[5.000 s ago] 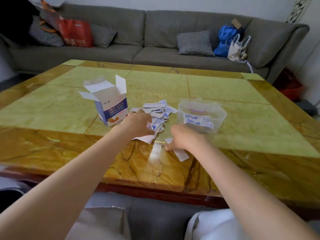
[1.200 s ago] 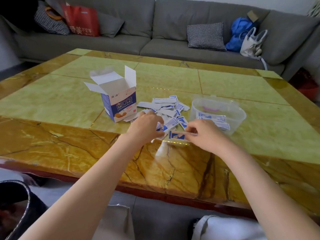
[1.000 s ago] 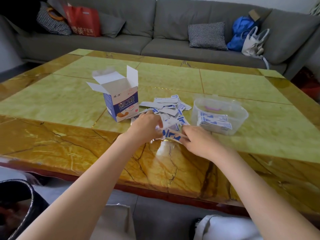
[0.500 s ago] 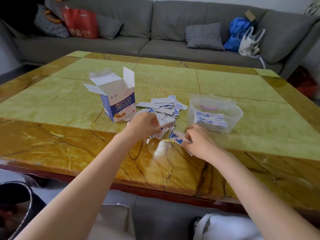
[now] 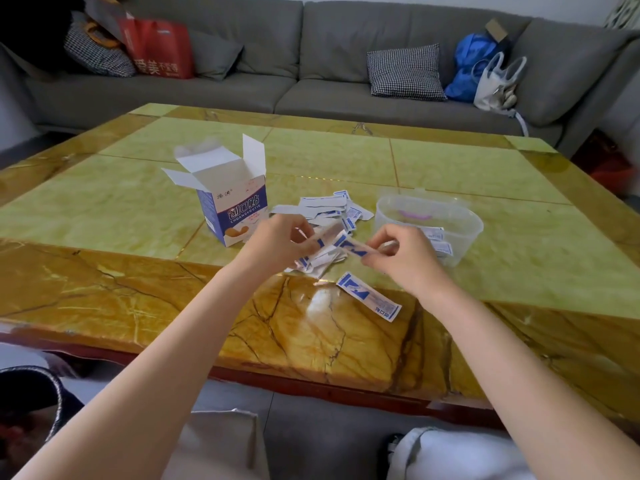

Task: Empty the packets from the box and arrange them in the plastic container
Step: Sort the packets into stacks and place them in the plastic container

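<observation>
An open blue-and-white plaster box (image 5: pixel 232 206) stands upright on the marble table (image 5: pixel 104 209). To its right lies a loose pile of white-and-blue packets (image 5: pixel 329 211). My left hand (image 5: pixel 277 242) and my right hand (image 5: pixel 403 256) are raised just above the pile, and both pinch packets (image 5: pixel 353 247) stretched between them. One single packet (image 5: pixel 369 296) lies apart on the near side of the table. A clear plastic container (image 5: pixel 460 220) sits to the right with a few packets (image 5: pixel 438 237) inside it.
A grey sofa (image 5: pixel 311 64) runs behind the table, with a red bag (image 5: pixel 157 46), checked cushions (image 5: pixel 405 72), a blue bag (image 5: pixel 467 64) and a white handbag (image 5: pixel 495 86). My knees show below the table's near edge.
Both hands have lifted off the table and come together over the pile with packets between them. One packet now lies alone on the near side of the table.
</observation>
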A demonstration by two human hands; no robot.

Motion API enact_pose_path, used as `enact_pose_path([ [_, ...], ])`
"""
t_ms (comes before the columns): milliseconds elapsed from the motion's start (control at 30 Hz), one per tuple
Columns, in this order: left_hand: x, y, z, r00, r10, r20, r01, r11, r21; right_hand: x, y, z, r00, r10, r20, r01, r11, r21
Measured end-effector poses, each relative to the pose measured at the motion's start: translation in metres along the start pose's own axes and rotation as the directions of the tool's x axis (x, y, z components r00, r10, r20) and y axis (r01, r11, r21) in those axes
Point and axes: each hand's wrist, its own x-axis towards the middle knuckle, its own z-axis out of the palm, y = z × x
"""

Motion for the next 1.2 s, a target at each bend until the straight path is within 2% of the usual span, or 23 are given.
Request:
enact_pose_path([
  [33, -0.002, 0.003, 0.001, 0.999, 0.017, 0.041, -0.017, 1.0, -0.004, 0.0, -0.002, -0.003, 1.0, 0.005, 0.027, -0.006, 1.0, 0.013],
  [67, -0.003, 0.007, 0.001, 0.997, 0.043, 0.071, -0.044, 0.999, 0.017, -0.002, -0.004, -0.005, 0.998, -0.005, 0.066, 0.008, 0.999, -0.043],
  [167, -0.005, 0.017, -0.001, 0.982, 0.14, 0.13, -0.162, 0.971, 0.174, -0.006, -0.005, -0.008, 0.977, -0.176, 0.12, 0.21, 0.893, -0.397],
  [233, -0.005, 0.022, 0.002, 0.962, 0.199, 0.189, -0.229, 0.962, 0.151, -0.011, -0.009, -0.008, 0.957, -0.235, 0.168, 0.287, 0.841, -0.459],
  [300, -0.006, 0.024, 0.007, 0.953, 0.231, 0.195, -0.252, 0.964, 0.088, -0.013, -0.008, -0.008, 0.96, -0.218, 0.177, 0.277, 0.832, -0.481],
  [400, -0.005, 0.024, 0.016, 0.958, 0.252, 0.135, -0.275, 0.942, 0.192, -0.014, 0.002, -0.015, 0.965, -0.198, 0.173, 0.262, 0.769, -0.583],
  [500, -0.005, 0.022, 0.03, 0.923, 0.248, 0.295, -0.353, 0.851, 0.39, -0.015, 0.018, -0.02, 0.971, -0.125, 0.204, 0.231, 0.704, -0.671],
  [567, -0.005, 0.022, 0.039, 0.909, 0.211, 0.358, -0.369, 0.808, 0.46, -0.016, 0.028, -0.015, 0.965, -0.147, 0.218, 0.261, 0.648, -0.716],
  [700, -0.002, 0.023, 0.043, 0.926, 0.183, 0.331, -0.327, 0.827, 0.458, -0.015, 0.039, -0.003, 0.953, -0.207, 0.222, 0.304, 0.623, -0.721],
  [867, -0.001, 0.02, 0.041, 0.971, 0.159, 0.178, -0.221, 0.884, 0.412, -0.01, 0.022, -0.029, 0.955, -0.283, -0.086, 0.194, 0.819, -0.539],
  [900, -0.001, 0.02, 0.039, 0.977, 0.161, 0.14, -0.205, 0.892, 0.403, -0.011, 0.017, -0.033, 0.954, -0.284, -0.101, 0.205, 0.857, -0.473],
  [967, -0.001, 0.021, 0.036, 0.978, 0.19, 0.088, -0.21, 0.91, 0.358, -0.015, 0.005, -0.031, 0.964, -0.263, 0.027, 0.253, 0.891, -0.377],
  [1033, -0.004, 0.026, 0.034, 0.963, 0.244, 0.111, -0.266, 0.919, 0.29, -0.016, 0.003, -0.017, 0.948, -0.243, 0.208, 0.314, 0.83, -0.46],
  [1067, -0.005, 0.028, 0.033, 0.955, 0.264, 0.136, -0.292, 0.919, 0.265, -0.016, 0.003, -0.009, 0.941, -0.237, 0.24, 0.332, 0.785, -0.523],
  [1133, -0.007, 0.026, 0.026, 0.956, 0.274, 0.107, -0.293, 0.925, 0.241, -0.015, 0.001, 0.001, 0.942, -0.274, 0.194, 0.335, 0.709, -0.621],
  [1200, -0.006, 0.013, 0.012, 0.976, 0.214, -0.031, -0.195, 0.933, 0.303, -0.012, -0.002, 0.003, 0.931, -0.35, 0.104, 0.329, 0.682, -0.653],
])
